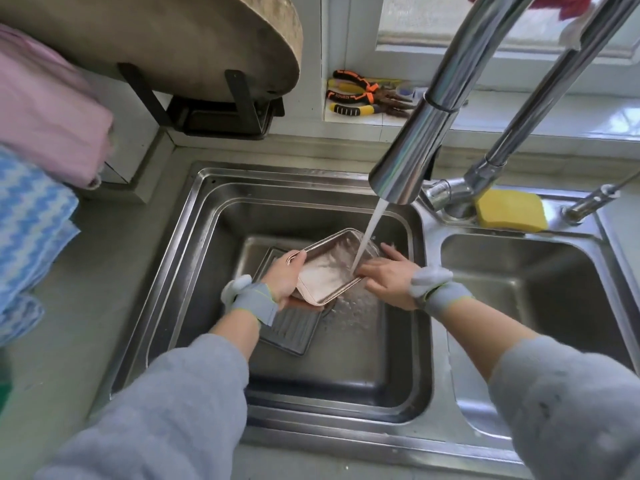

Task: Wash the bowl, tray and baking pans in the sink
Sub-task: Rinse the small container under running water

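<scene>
A copper-coloured baking pan [329, 268] is held tilted over the left basin of the steel sink [194, 237], its open side turned up toward the tap [408, 147], and the stream of water [367, 237] lands on the pan's inner face near its right edge. The left hand [282, 280] grasps the pan's left rim, fingers curled over the edge and thumb underneath. The right hand [389, 277] lies with straight fingers pressed against the pan's right side, just where the water hits, grasping nothing. Both wrists carry grey cuffs, and grey sleeves cover the forearms. Below the pan, on the floor of the same basin, lies a dark ribbed tray [294, 327], partly hidden by the left hand and the pan. On the sink's rim behind the right basin, just beside the tap's base, sits a yellow sponge [509, 210]. On the window sill beyond the sink lie pliers [363, 95] with orange and yellow grips. On the worktop to the left of the sink stands a round wooden chopping board [180, 39] in a black rack [221, 112], and further left hang a pink cloth [48, 105] and a blue zigzag cloth [31, 230].
</scene>
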Available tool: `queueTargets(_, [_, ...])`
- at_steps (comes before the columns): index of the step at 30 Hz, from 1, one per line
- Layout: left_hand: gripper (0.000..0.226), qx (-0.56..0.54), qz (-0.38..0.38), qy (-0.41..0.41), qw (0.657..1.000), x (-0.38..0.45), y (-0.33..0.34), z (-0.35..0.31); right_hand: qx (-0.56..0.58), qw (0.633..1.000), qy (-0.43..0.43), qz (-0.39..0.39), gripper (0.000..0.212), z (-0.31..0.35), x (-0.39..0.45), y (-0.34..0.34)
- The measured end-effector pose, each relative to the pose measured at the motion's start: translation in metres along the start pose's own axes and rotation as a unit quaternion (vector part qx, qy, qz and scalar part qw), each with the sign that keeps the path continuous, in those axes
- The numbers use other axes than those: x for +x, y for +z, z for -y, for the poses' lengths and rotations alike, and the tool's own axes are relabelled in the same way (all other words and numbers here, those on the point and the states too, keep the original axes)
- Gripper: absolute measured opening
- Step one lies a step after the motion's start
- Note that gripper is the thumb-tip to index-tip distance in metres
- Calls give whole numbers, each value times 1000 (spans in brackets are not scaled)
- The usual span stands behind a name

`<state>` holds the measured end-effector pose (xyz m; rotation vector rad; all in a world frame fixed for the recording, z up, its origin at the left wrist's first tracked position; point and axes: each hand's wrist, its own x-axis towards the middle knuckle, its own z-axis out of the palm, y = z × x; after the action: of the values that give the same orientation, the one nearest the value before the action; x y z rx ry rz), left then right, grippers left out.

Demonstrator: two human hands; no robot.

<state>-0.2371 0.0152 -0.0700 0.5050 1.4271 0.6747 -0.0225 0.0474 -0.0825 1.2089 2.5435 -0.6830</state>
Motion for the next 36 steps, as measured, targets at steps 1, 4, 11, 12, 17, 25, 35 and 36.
queueTargets(1, [23, 20, 9, -5, 1000, 0, -6, -2, -35, 999, -29, 9, 49, -3, -4, 0])
queueTargets(4, [25, 60, 28, -23, 998, 2, -15, -8, -95, 992, -78, -21, 34, 0, -3, 13])
queueTargets(11, [67, -166, -134, 9, 977, 5, 9, 11, 32, 991, 37, -121, 20, 51, 7, 21])
queueTargets(12, [68, -197, -143, 22, 970, 3, 16, 16, 60, 988, 54, -129, 20, 58, 7, 21])
queueTargets(17, [73, -192, -171, 34, 966, 0, 47, 28, 206, 957, 107, -173, 38, 92, 12, 9])
queueTargets(25, [65, -14, -256, 24, 966, 13, 26, 12, 207, 954, 5, -218, 40, 85, -5, 23])
queueTargets(35, [50, 161, -243, -11, 957, 10, 21, 19, -98, 990, -47, -89, 61, 51, 10, 9])
queueTargets(36, [51, 183, -228, -9, 956, 8, 25, 20, -101, 993, -28, -62, 54, 51, 16, 8])
